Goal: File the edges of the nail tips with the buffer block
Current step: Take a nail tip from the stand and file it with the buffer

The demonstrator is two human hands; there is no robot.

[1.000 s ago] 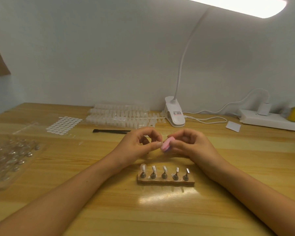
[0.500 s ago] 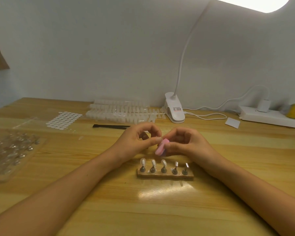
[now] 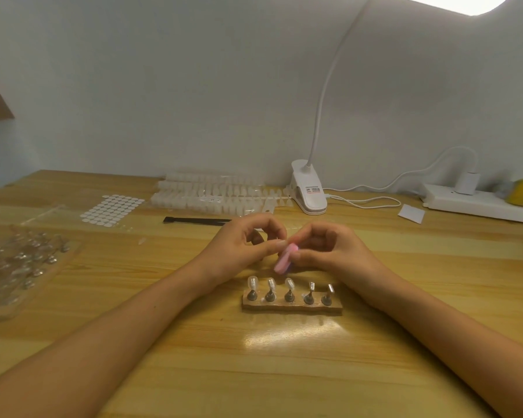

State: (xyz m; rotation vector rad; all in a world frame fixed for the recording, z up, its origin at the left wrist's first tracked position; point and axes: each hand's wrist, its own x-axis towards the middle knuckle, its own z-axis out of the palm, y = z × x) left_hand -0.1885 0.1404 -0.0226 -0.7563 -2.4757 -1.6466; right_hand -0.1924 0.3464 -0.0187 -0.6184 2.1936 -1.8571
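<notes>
My right hand (image 3: 329, 251) grips a pink buffer block (image 3: 284, 259), blurred and tilted down to the left, just above the table. My left hand (image 3: 245, 245) meets it from the left, thumb and fingers curled together at the block's upper end; whether a nail tip sits in that pinch is hidden. In front of both hands a wooden holder (image 3: 292, 306) carries several clear nail tips (image 3: 252, 282) on small metal stands in a row.
Strips of spare nail tips (image 3: 212, 197) lie at the back, with a black tool (image 3: 197, 220) before them and a sticker sheet (image 3: 112, 210) to the left. A clear tray of stands (image 3: 15, 260) is far left. A clip lamp (image 3: 310, 191), power strip (image 3: 477, 205) and white card (image 3: 411, 213) are right.
The buffer block has tipped downward and to the left between the two hands, which have stayed close together above the holder. The view has shifted a little.
</notes>
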